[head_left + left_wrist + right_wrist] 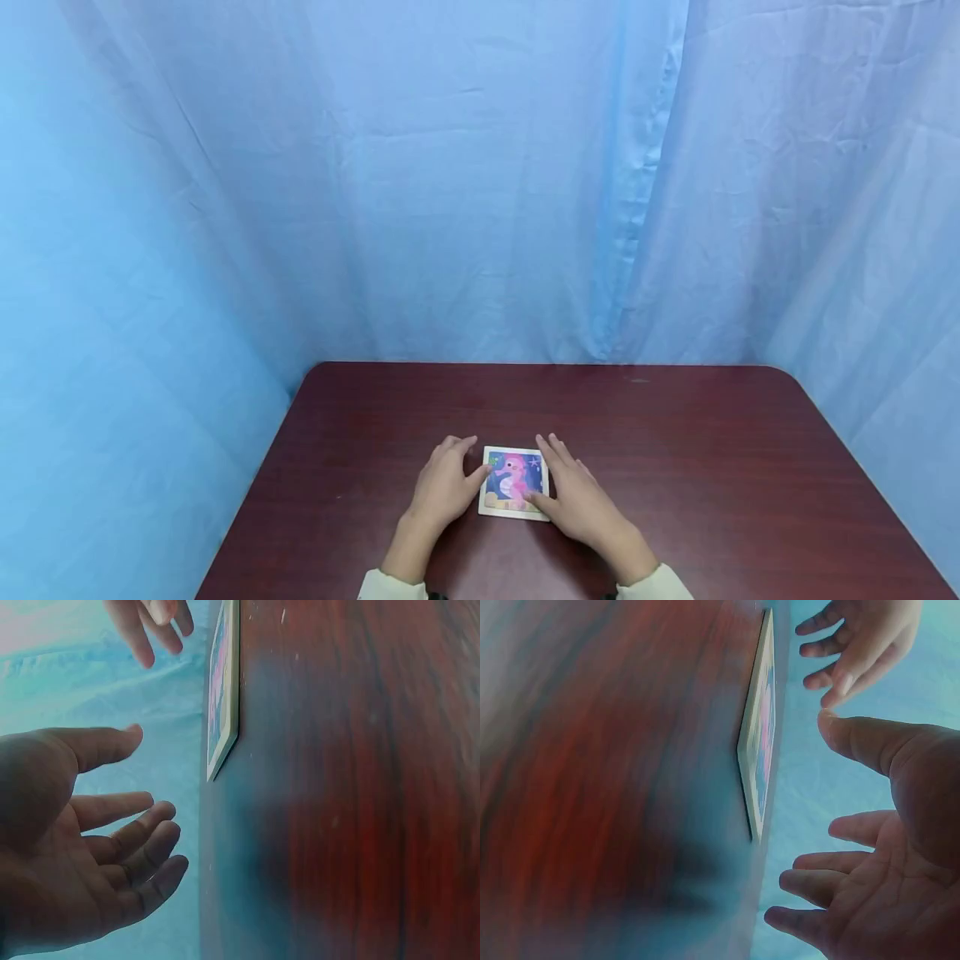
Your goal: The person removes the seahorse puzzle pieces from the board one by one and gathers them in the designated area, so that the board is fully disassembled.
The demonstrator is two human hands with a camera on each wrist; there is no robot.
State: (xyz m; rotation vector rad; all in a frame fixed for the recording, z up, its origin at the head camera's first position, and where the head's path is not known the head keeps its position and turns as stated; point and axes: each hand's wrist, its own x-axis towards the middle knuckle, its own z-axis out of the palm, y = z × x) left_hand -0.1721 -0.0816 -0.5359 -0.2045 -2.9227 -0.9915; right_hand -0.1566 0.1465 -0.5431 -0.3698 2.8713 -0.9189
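Observation:
A small square picture puzzle (pixel 513 482) with a pink seahorse on a blue ground and a pale frame lies flat on the table. At its left side is my left hand (pixel 442 485), fingers relaxed and thumb near the frame's edge. My right hand (pixel 581 500) is at the right side, its fingers spread and its thumb over the lower right corner in the head view. Both wrist views show the hands raised above the tabletop, apart from the puzzle (pixel 223 697). Neither palm, left (pixel 82 855) or right (pixel 900 877), holds anything.
The dark red-brown wooden table (pixel 675 442) has rounded far corners. Light blue curtains (pixel 465 183) hang behind it and along both sides. Pale sleeves (pixel 656 585) cover the forearms at the bottom of the head view.

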